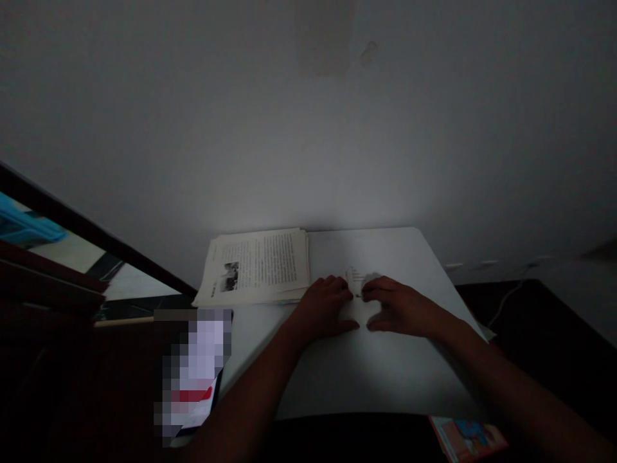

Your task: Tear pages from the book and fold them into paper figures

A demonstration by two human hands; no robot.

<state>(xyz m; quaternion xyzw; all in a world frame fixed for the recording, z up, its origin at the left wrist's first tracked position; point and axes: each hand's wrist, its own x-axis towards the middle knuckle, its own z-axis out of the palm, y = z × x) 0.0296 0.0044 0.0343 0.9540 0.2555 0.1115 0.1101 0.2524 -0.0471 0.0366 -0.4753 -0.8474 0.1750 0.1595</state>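
Note:
A small piece of printed paper [356,278] lies on the white tabletop [337,379] between my two hands. My left hand [324,310] is at its left side, fingers curled and their tips on the paper, with the thumb lower down toward me. From the right, my right hand [401,307] has its curled fingertips on the paper's other side, its thumb also nearer me. The fingers hide both sides of the paper. In the dim light I cannot make out its full outline or what lies under the fingers.
A stack of printed pages [255,267] with a picture lies at the table's back left. At the left edge is a phone-like device with a lit, blurred screen [200,366]. A colourful booklet [467,437] is near me. A wall [308,148] rises behind the table.

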